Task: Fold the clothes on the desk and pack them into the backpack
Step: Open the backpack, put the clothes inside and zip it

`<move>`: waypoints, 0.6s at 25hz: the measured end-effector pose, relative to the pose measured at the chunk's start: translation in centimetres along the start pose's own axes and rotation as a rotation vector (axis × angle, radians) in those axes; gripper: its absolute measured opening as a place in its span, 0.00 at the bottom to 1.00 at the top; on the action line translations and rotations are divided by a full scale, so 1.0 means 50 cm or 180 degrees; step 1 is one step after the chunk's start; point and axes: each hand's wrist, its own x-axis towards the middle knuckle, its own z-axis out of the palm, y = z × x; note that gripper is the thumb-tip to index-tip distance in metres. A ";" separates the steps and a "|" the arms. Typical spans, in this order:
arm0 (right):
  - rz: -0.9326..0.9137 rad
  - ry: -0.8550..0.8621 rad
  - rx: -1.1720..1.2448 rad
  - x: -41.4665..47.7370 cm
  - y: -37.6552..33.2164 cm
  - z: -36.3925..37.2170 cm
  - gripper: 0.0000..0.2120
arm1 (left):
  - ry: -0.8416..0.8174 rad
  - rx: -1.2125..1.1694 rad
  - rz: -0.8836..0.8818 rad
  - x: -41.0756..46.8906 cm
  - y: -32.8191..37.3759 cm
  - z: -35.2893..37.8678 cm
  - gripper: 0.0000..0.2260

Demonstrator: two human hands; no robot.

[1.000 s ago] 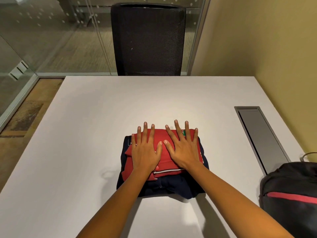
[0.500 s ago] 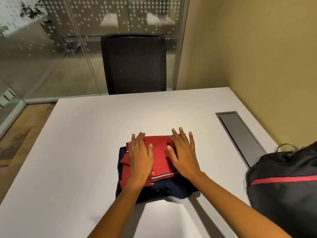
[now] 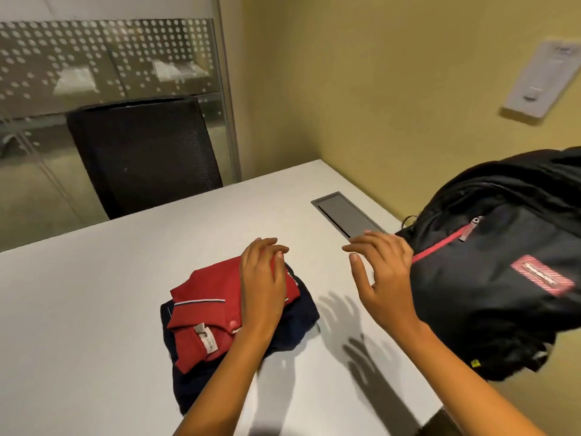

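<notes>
Sitting in the lower middle of the frame, the red shirt (image 3: 220,297) was folded on top of the folded navy clothes (image 3: 292,322) on the desk (image 3: 94,309). The left hand (image 3: 262,284) lay flat and open on the red shirt. Its neck label was too blurry to read. The right hand (image 3: 382,278) was open and empty, reaching toward the backpack (image 3: 490,297) at the right. Folding looked done; packing was left.

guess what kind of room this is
Probably a small office meeting room: a white desk with a built-in cable hatch, a black mesh office chair, and a dotted glass partition behind it.
</notes>
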 end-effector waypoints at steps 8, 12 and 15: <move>0.0310 0.0453 -0.1071 -0.042 0.088 -0.251 0.08 | -0.0673 -0.0536 0.0623 -0.017 0.134 0.129 0.10; 0.0598 0.0887 -0.1446 -0.072 0.132 -0.361 0.07 | -0.0993 -0.0798 0.0745 -0.044 0.232 0.205 0.09; 0.0722 0.1032 -0.1508 -0.086 0.171 -0.416 0.08 | -0.1053 -0.0899 0.0880 -0.051 0.300 0.257 0.09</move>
